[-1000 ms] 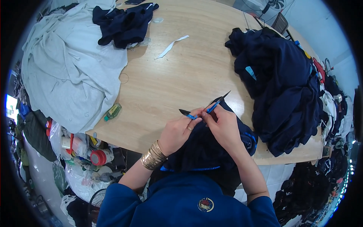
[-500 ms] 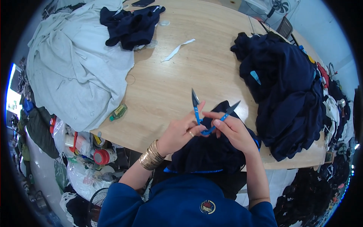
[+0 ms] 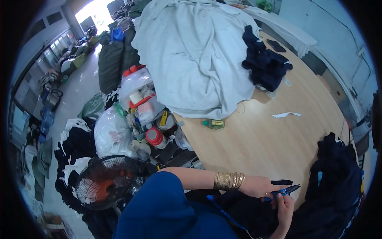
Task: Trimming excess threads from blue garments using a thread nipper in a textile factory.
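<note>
A pair of blue-handled thread snips (image 3: 285, 191) with dark pointed blades is held between my hands, over the table's near edge. My left hand (image 3: 256, 186), gold bangles at its wrist, has its fingers closed around the handle end. From below, my right hand (image 3: 284, 208) pinches the snips near the base of the blades. The blades lie close together, pointing right. Under both hands a dark navy garment (image 3: 248, 211) with a bright blue edge rests over my lap. More navy cloth (image 3: 336, 175) lies heaped to the right.
A large pale grey cloth (image 3: 199, 59) covers the table's far left, with a small navy garment (image 3: 268, 63) beside it. A green bottle (image 3: 215, 124) and a white strip (image 3: 286, 114) lie on the wooden table (image 3: 246, 151). A black fan (image 3: 107, 183) stands left, near bagged containers (image 3: 143, 107).
My view has swung left, so the hands appear lower and farther right. The snips' blades, spread wide apart before, are now close together. Both hands still hold the snips.
</note>
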Demonstrator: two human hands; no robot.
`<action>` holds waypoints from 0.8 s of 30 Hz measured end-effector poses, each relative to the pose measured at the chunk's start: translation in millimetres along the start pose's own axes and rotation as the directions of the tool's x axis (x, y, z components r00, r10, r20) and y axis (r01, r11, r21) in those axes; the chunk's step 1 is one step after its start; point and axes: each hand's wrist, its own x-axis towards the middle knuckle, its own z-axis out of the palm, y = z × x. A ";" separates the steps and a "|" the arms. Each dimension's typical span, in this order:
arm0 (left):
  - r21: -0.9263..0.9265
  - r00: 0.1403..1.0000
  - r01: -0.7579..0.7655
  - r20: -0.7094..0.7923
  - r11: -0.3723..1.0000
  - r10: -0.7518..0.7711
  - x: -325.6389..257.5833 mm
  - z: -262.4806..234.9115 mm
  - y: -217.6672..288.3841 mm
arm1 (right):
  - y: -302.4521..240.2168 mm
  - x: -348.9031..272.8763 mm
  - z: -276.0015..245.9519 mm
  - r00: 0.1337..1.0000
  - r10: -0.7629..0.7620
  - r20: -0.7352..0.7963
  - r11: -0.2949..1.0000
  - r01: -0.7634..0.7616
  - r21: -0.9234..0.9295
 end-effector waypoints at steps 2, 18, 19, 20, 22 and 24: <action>-0.097 0.998 -0.046 -0.051 0.994 0.041 3.6 4.4 -18.1 | -4.5 4.6 1.8 1.000 -0.010 0.016 1.000 0.010 0.005; 0.113 0.786 0.050 -0.617 0.992 0.031 96.7 -120.0 -135.2 | 137.9 58.3 -140.0 0.872 -0.089 -0.481 0.118 -0.470 -0.875; 0.193 0.712 0.075 -0.697 0.978 0.083 99.5 -132.9 -156.4 | 140.4 68.4 -136.4 0.953 0.012 -0.302 -0.122 -0.299 -0.947; 0.023 0.676 0.102 -0.735 0.995 -0.053 99.7 -144.1 -164.3 | 140.7 73.6 -128.7 0.913 -0.028 -0.408 -0.043 -0.409 -0.912; 0.048 0.550 0.220 -0.831 0.974 -0.083 99.2 -161.6 -168.3 | 138.8 84.5 -120.4 0.858 -0.098 -0.504 0.102 -0.495 -0.863; 0.197 0.468 0.267 -0.882 0.943 0.051 103.7 -184.5 -180.5 | 146.6 84.0 -126.4 0.883 -0.130 -0.452 0.033 -0.451 -0.892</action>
